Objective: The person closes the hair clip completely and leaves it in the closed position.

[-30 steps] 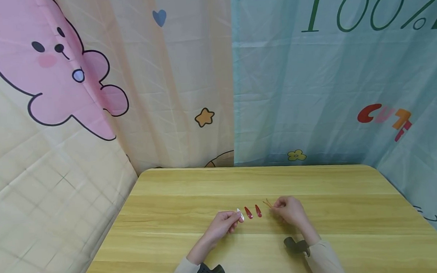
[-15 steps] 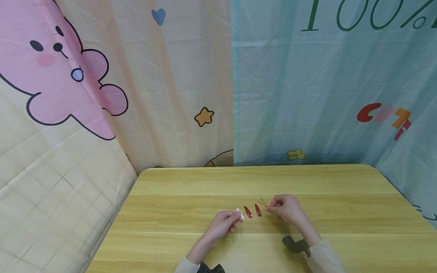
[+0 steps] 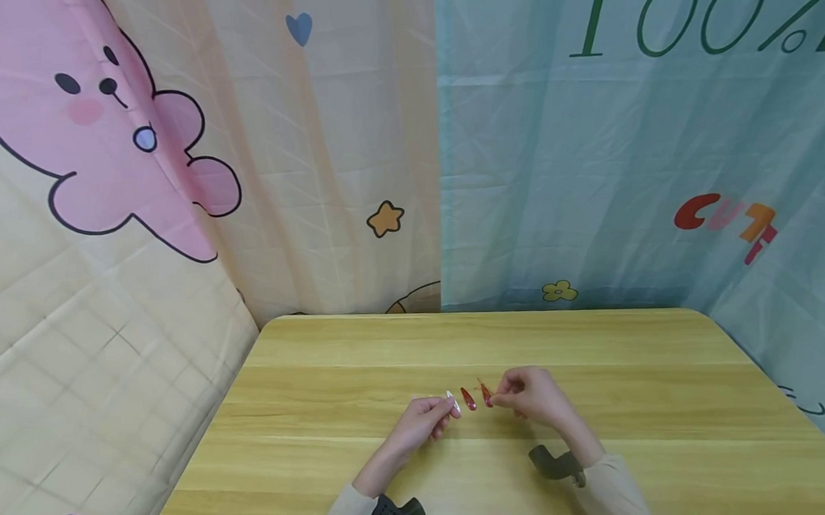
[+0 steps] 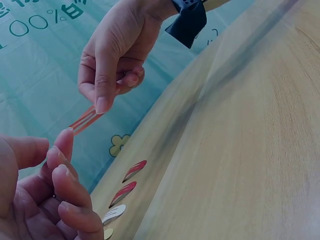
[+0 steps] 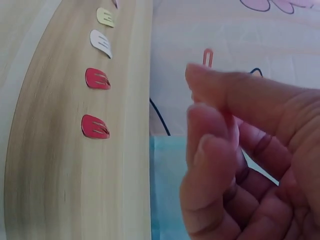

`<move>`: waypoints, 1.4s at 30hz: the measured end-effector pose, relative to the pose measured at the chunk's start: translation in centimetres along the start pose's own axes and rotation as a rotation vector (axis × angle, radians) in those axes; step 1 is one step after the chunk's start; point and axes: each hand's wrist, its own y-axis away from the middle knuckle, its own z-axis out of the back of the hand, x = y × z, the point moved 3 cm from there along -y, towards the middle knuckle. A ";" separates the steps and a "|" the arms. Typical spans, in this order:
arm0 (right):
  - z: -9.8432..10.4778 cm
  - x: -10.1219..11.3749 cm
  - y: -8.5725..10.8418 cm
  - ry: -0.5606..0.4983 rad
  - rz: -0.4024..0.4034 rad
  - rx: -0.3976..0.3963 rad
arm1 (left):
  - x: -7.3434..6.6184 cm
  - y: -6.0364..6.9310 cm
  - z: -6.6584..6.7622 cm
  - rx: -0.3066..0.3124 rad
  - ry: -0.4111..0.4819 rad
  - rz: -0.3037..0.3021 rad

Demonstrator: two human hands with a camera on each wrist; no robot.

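In the head view, my right hand (image 3: 532, 394) pinches an orange hair clip (image 4: 85, 120) between thumb and fingertips. Only its narrow looped end shows in the right wrist view. My left hand (image 3: 422, 418) is beside the white hair clip (image 5: 101, 43), its fingers loosely bent and nothing visible held in them. On the tabletop a row of snap clips lies flat: one red clip (image 5: 97, 79), another red clip (image 5: 95, 127), the white one and a yellow clip (image 5: 105, 17). A sliver of pink shows beyond the yellow. The left hand hides part of this row in the head view.
The wooden table (image 3: 320, 369) ends at its back edge against a pale curtain (image 3: 338, 138) and a blue curtain (image 3: 588, 165). Dark devices are strapped on the left wrist (image 3: 397, 514) and the right wrist (image 3: 556, 462).
My right hand has moved left with the orange clip, which now overlaps the right-hand red clip in the head view. The left hand and the row of clips have stayed in place.
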 end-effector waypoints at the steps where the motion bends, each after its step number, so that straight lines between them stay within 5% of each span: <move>1: 0.0 0.1 0.0 0.003 0.022 0.016 | 0.0 0.0 0.0 0.003 0.000 0.000; 12: -1.0 0.5 0.1 -0.018 0.188 0.153 | -0.2 0.1 -0.3 0.057 0.018 0.002; 32: -1.9 1.3 0.2 0.001 0.260 0.180 | 0.2 0.0 -0.5 0.073 0.031 -0.021; 42: -2.1 1.6 0.2 -0.006 0.304 0.206 | 0.2 0.1 -0.6 0.058 0.046 0.027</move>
